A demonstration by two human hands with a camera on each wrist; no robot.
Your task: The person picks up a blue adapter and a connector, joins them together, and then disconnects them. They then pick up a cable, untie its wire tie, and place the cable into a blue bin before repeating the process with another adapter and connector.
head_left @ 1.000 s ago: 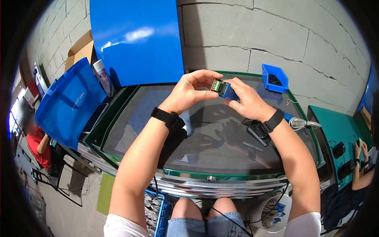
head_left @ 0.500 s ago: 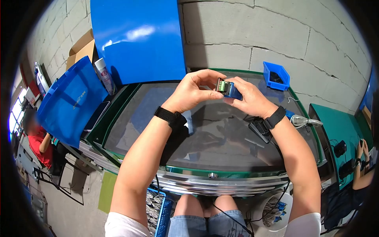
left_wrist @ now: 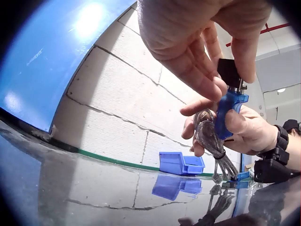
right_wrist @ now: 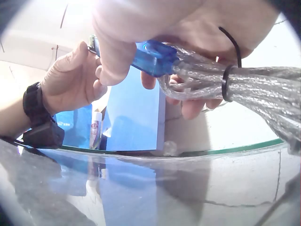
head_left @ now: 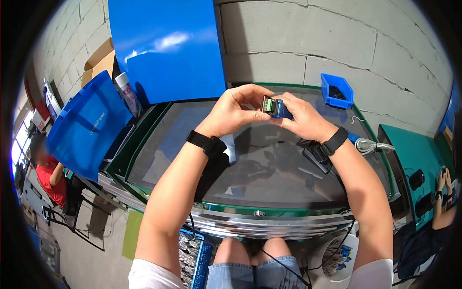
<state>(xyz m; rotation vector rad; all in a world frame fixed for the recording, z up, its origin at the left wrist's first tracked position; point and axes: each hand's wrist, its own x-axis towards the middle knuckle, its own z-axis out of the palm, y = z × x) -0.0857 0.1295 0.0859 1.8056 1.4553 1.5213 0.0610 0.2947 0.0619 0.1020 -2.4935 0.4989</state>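
Head view, on my remote feed: I see a dark glossy tabletop edged in green [head_left: 274,190], a large shiny blue panel [head_left: 168,53] standing at its back left. Close together over the tabletop, the right hand [head_left: 308,120] holds a tied bundle of silvery cable [right_wrist: 263,87] and its translucent blue plastic housing [right_wrist: 155,60] — the left hand [head_left: 233,111] pinches the small black block with green terminals [head_left: 269,105] on the housing's end.

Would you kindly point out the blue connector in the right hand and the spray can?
Blue connector [right_wrist: 155,60]: right wrist view, on its housing.
Spray can [head_left: 128,95]: head view, middle of its body.
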